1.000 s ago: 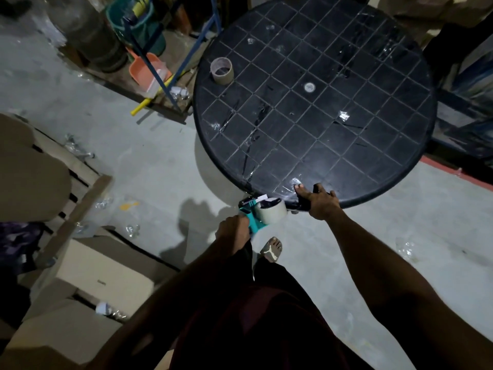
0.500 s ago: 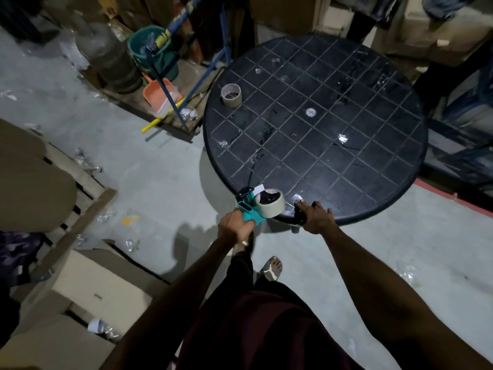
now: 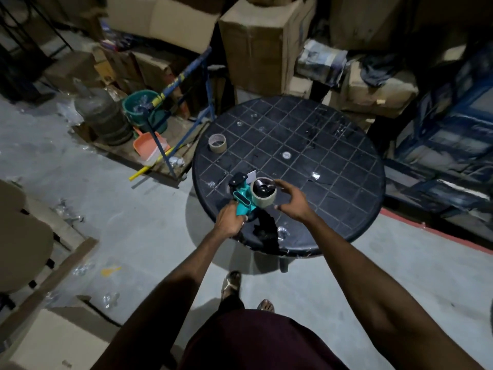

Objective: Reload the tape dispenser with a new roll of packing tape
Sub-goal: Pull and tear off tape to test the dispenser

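At centre frame, our left hand (image 3: 228, 221) had its grip wrapped around the handle of the teal plastic tape dispenser (image 3: 243, 200), held over the near edge of the round black gridded table (image 3: 333, 166). The beige packing tape roll (image 3: 263, 193) sat on it. Just right, our right hand (image 3: 292, 202) hovered beside the roll, grip spread.

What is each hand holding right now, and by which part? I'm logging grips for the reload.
The left hand grips the teal tape dispenser by its handle. The right hand is open beside the tape roll, holding nothing.
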The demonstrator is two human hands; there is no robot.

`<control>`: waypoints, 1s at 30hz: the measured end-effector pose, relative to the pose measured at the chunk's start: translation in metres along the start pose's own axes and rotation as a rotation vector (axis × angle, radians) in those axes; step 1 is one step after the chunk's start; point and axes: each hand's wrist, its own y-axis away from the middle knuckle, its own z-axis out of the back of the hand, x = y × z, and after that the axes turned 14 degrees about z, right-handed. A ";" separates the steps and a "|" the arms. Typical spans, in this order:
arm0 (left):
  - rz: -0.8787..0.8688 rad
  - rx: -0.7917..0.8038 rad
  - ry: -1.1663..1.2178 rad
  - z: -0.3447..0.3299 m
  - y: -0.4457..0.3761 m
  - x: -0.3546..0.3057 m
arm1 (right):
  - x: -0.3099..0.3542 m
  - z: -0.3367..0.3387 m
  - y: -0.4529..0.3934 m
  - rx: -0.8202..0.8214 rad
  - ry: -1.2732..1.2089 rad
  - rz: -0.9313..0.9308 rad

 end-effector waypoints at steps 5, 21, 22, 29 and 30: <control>-0.056 -0.047 0.059 0.013 -0.008 -0.028 | 0.032 0.025 -0.014 -0.133 -0.081 0.055; -0.178 -0.019 0.342 0.016 -0.011 -0.078 | 0.063 0.064 -0.034 -0.351 0.086 0.155; -0.185 -0.013 0.343 0.015 -0.011 -0.080 | 0.065 0.066 -0.035 -0.370 0.092 0.167; -0.205 -0.008 0.371 0.004 -0.012 -0.096 | 0.061 0.071 -0.041 -0.414 0.183 0.141; -0.206 -0.002 0.371 0.002 -0.013 -0.098 | 0.058 0.071 -0.043 -0.393 0.196 0.124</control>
